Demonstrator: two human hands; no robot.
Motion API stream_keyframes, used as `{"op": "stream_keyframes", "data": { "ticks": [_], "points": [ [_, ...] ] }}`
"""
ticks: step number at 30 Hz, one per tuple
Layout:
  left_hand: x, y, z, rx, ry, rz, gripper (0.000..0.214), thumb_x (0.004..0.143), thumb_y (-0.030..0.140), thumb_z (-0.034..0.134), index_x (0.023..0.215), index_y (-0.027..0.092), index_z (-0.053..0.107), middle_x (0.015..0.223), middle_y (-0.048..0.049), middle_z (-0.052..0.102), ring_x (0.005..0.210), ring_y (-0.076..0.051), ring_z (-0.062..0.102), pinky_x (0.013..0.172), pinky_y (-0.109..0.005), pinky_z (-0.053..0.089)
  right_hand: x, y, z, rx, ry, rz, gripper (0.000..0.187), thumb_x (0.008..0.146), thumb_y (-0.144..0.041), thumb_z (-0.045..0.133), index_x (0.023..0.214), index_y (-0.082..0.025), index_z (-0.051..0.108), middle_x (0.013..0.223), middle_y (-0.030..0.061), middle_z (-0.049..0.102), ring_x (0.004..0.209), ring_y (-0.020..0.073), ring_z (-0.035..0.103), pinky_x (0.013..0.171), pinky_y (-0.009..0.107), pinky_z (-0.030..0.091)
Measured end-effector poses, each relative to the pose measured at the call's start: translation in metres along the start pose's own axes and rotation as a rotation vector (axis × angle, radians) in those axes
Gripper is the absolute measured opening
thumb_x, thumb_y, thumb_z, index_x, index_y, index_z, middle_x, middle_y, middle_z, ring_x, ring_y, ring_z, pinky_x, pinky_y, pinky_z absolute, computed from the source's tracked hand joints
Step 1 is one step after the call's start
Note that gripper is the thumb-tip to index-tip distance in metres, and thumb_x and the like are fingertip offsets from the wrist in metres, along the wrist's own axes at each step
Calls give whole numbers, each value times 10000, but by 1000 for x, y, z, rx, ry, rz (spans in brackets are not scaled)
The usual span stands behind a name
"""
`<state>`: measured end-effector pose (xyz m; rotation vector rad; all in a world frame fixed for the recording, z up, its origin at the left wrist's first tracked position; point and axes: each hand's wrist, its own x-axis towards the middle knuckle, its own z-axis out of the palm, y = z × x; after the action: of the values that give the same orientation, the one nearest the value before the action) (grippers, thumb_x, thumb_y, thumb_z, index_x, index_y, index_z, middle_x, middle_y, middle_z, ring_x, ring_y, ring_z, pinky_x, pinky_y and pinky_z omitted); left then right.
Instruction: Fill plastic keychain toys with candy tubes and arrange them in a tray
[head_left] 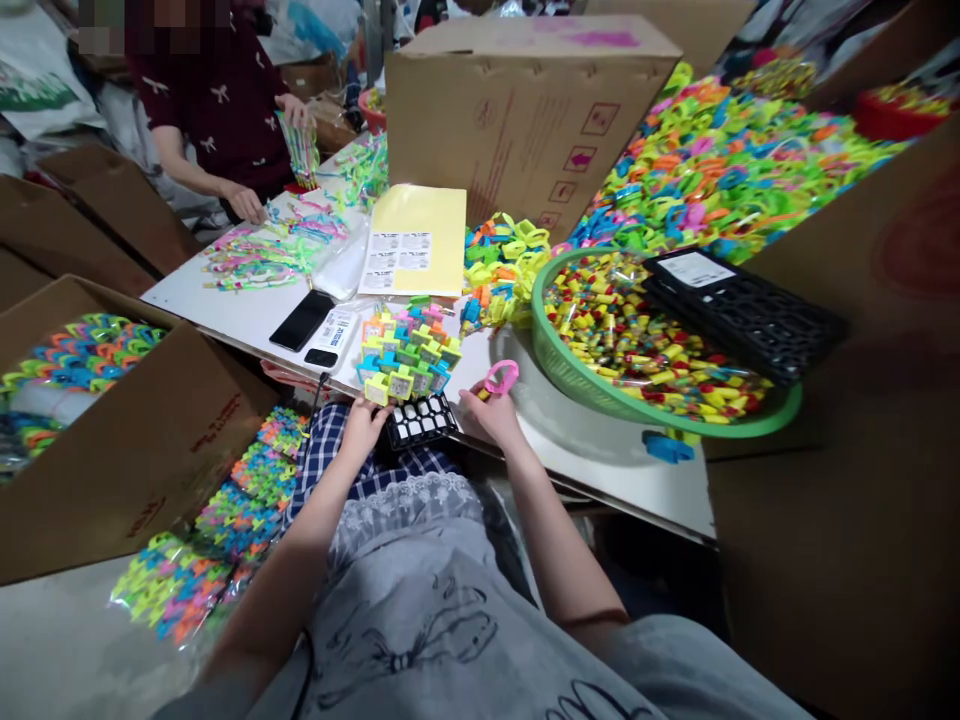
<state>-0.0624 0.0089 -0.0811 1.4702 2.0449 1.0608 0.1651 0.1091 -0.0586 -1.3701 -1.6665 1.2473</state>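
My left hand (364,430) has its fingers closed on the left edge of a black tray (450,425) with white cells, at the table's front edge over my lap. Crowded on the tray's far part are several square-faced toy watches (409,352) in yellow, blue, green and orange. To the right of the tray, my right hand (491,412) is closed on a pink looped plastic band (502,376); a small yellow piece shows at its fingers. The band's lower part is hidden by my fingers.
A green basket (551,345) of small yellow-and-red pieces stands right, with another black tray (742,310) resting on it. Loose bands (735,170) pile behind. A cardboard box (517,130), yellow sheet (420,230) and phone (301,320) are ahead. A co-worker's hands (244,202) handle strips at left.
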Motion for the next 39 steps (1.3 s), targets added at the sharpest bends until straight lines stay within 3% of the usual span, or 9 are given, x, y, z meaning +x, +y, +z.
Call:
{"op": "stream_keyframes", "data": {
  "ticks": [3, 6, 10, 15, 19, 24, 29, 34, 39],
  "points": [
    [0, -1, 2, -1, 10, -3, 173, 798, 167, 577, 928, 174, 691, 1125, -103, 638, 1143, -255, 542, 1045, -406, 389, 1, 2, 5, 49, 10, -58, 241, 689, -425, 607, 714, -216, 488, 579, -26, 526, 559, 154, 513, 575, 276, 435],
    [0, -2, 3, -2, 23, -8, 168, 803, 184, 573, 922, 166, 691, 1106, -107, 644, 1136, -256, 548, 1037, -402, 398, 2, 4, 9, 143, -100, -57, 234, 695, -365, 580, 855, -201, 532, 674, -10, 581, 605, 159, 563, 635, 294, 478],
    [1, -4, 3, -3, 31, -9, 162, 806, 207, 576, 913, 172, 693, 1084, -101, 654, 1130, -258, 552, 1036, -405, 400, 7, 5, 12, 189, -138, -58, 224, 706, -360, 579, 843, -183, 556, 690, 2, 597, 619, 159, 577, 666, 305, 494],
    [1, -6, 2, -8, 38, 10, 173, 794, 227, 591, 918, 168, 695, 1089, -108, 657, 1135, -273, 545, 1037, -420, 397, 19, 4, 21, 103, -142, -226, 203, 723, -358, 608, 803, -172, 598, 768, 28, 645, 713, 175, 594, 729, 310, 489],
    [2, -7, 1, -23, 33, 39, 167, 792, 233, 591, 907, 171, 695, 1075, -111, 664, 1124, -281, 551, 1025, -425, 404, 23, 5, 26, 71, -226, -349, 136, 774, -263, 550, 841, -176, 630, 853, 46, 680, 826, 198, 617, 812, 338, 489],
    [1, -5, 0, -43, 50, 60, 186, 788, 262, 597, 930, 174, 679, 1046, -112, 657, 1109, -279, 554, 1005, -418, 412, 25, 3, 24, -29, -304, -532, 185, 810, -170, 481, 902, -180, 640, 971, 65, 672, 939, 206, 600, 898, 358, 461],
    [-5, 2, 2, -52, 147, 49, 273, 784, 328, 610, 996, 156, 608, 1004, -106, 594, 1014, -254, 564, 929, -401, 451, 27, -2, 23, -15, -295, -565, 154, 825, -207, 521, 927, -177, 633, 997, 75, 676, 940, 213, 611, 879, 352, 475],
    [-5, 8, 4, -42, 357, 66, 361, 730, 380, 672, 980, 165, 524, 971, -70, 528, 951, -228, 537, 879, -378, 454, 30, 1, 25, -65, -222, -606, 198, 846, -236, 528, 992, -171, 645, 1065, 104, 668, 999, 235, 606, 890, 366, 473],
    [0, 4, 5, -57, 316, 63, 288, 729, 364, 668, 931, 190, 559, 943, -65, 583, 970, -245, 553, 905, -393, 436, 38, 10, 26, -126, -260, -633, 205, 833, -211, 536, 990, -160, 657, 1036, 99, 687, 959, 225, 627, 858, 337, 493]
  ]
}}
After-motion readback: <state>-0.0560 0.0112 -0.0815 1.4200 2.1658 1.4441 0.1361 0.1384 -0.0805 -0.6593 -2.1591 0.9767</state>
